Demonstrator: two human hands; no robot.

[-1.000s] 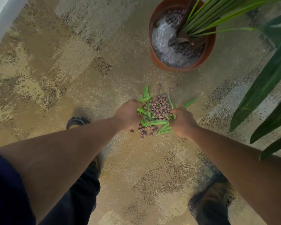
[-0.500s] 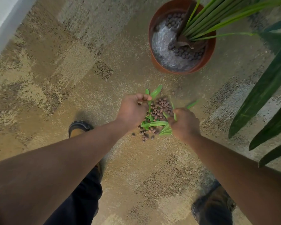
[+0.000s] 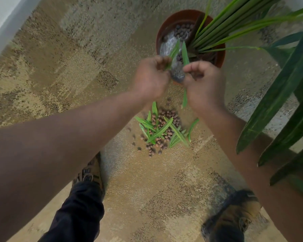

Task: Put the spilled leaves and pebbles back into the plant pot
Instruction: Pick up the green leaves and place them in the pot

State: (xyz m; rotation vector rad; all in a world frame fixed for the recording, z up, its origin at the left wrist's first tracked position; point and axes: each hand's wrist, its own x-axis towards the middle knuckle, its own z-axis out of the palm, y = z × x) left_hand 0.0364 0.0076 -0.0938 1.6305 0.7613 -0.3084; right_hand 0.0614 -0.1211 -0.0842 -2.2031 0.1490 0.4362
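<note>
A terracotta plant pot (image 3: 166,26) stands on the carpet at top centre, holding white gravel, brown pebbles and a leafy plant. My left hand (image 3: 150,77) and my right hand (image 3: 202,84) are raised side by side over the pot's near rim. Each is closed on green leaves (image 3: 184,53) that stick up over the pot; one leaf hangs below the right hand. Whether pebbles are in the hands is hidden. A pile of brown pebbles (image 3: 162,117) mixed with loose green leaves (image 3: 160,131) lies on the carpet below my hands.
Long dark green plant leaves (image 3: 283,88) reach across the right side. My two shoes (image 3: 89,172) stand on the patterned carpet either side of the pile. A white wall base (image 3: 0,20) runs along the top left.
Both hands left the pile on the carpet and rose toward the pot, carrying leaves. The pile looks smaller and more spread out.
</note>
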